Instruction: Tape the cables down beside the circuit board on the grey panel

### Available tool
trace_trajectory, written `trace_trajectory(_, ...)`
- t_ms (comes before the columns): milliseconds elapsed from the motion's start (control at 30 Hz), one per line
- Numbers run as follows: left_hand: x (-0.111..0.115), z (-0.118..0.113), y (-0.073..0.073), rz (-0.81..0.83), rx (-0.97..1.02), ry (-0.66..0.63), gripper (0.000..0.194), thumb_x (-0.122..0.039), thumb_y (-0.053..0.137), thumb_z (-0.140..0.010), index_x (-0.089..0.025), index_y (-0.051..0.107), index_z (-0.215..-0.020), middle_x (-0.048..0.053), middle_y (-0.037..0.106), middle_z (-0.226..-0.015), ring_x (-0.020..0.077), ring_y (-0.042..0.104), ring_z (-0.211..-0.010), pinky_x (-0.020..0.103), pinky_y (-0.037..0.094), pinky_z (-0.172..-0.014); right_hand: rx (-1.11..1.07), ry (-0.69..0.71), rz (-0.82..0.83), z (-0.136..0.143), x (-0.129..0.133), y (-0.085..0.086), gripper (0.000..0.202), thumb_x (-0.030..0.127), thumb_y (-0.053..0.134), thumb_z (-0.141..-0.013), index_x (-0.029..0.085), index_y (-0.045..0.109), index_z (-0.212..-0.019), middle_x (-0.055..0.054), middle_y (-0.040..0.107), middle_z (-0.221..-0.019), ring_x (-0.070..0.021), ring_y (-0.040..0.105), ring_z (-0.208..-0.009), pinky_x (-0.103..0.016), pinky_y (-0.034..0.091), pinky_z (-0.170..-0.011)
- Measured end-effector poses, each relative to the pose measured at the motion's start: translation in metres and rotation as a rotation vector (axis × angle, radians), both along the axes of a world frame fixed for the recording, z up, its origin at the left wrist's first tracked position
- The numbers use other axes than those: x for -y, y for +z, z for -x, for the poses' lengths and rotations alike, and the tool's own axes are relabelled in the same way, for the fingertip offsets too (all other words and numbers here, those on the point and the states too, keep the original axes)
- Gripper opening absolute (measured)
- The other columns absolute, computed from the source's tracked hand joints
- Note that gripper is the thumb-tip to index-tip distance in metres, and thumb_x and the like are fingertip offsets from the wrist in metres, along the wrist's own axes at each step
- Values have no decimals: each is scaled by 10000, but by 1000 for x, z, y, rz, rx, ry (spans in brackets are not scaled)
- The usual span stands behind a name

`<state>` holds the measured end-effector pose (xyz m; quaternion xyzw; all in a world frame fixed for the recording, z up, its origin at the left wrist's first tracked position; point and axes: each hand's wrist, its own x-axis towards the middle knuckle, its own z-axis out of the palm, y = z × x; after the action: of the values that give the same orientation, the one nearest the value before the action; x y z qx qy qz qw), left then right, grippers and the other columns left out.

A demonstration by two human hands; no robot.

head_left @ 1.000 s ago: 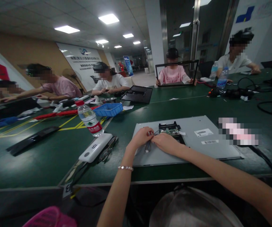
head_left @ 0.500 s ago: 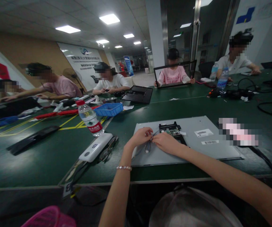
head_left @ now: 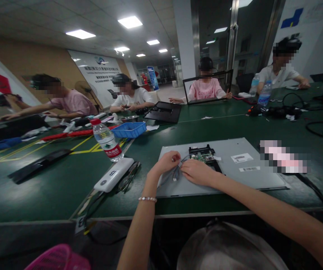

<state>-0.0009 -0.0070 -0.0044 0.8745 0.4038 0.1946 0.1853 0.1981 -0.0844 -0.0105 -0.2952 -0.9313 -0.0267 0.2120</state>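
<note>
A flat grey metal display panel (head_left: pixel 251 174) lies on the table in front of me, with a black bracket and a green circuit board (head_left: pixel 201 158) on it. A thin grey cable (head_left: pixel 175 174) lies bunched over the panel's left part, a small white plug at its lower end. My left hand (head_left: pixel 167 162) is at the left of the bunch, fingers curled in a pinch on the cable. From the right, my right hand (head_left: pixel 197 171) closes its fingers on the same cable; its palm rests low over the panel. The fingertips partly hide the cable.
Left of the panel are a white power bank (head_left: pixel 113 175), glasses (head_left: pixel 129 178) and a water bottle (head_left: pixel 107 141). A blue tray (head_left: pixel 130 130) and a black plastic cover (head_left: pixel 165 112) lie farther back. Opposite, a person holds a black frame (head_left: pixel 186 93). A black cable (head_left: pixel 314 189) runs at right.
My left fingers have drawn back slightly from my right hand and curled more. The person opposite has taken one hand off the frame. At far left, a person's arm is now raised.
</note>
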Motion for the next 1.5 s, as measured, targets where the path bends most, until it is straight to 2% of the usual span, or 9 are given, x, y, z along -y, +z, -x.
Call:
trace_trajectory(367, 2, 0, 3, 7, -40, -9, 140, -149, 530, -741, -161, 640, -826, 23, 624, -819, 135, 577, -733, 244, 464, -691, -13, -9, -47, 0, 1, -3, 193, 195, 465, -923, 109, 634, -959, -122, 646, -980, -217, 576, -955, -372, 438, -914)
trace_trajectory(600, 3, -1, 3, -4, -30, -17, 136, -148, 527, -744, -165, 635, -825, 17, 615, -822, 133, 572, -736, 239, 458, -688, -30, -14, -72, 0, 4, -3, 226, 186, 433, -936, 108, 631, -1014, -130, 634, -1067, -221, 558, -1024, -374, 420, -956)
trace_trajectory(900, 3, -2, 5, 13, -23, -23, 131, -164, 529, -740, -164, 630, -823, 18, 608, -821, 133, 571, -725, 244, 459, -677, 33, 8, -29, 0, 2, -1, 236, 169, 413, -938, 90, 611, -1041, -147, 654, -1025, -218, 573, -1020, -383, 404, -958)
trace_trajectory(1200, 3, -1, 3, 19, -27, -12, 130, -162, 531, -752, -160, 632, -834, 23, 610, -831, 132, 572, -723, 253, 474, -704, 121, -5, -25, -2, 11, 6, 232, 160, 411, -931, 94, 613, -1025, -127, 661, -968, -215, 594, -961, -383, 369, -983)
trace_trajectory(1500, 1, 0, -1, 11, -6, -14, 126, -147, 522, -754, -155, 618, -836, 23, 608, -825, 130, 567, -731, 250, 471, -710, 154, -5, -50, -3, 15, 7, 237, 151, 402, -925, 87, 621, -990, -126, 658, -936, -230, 589, -932, -375, 386, -929)
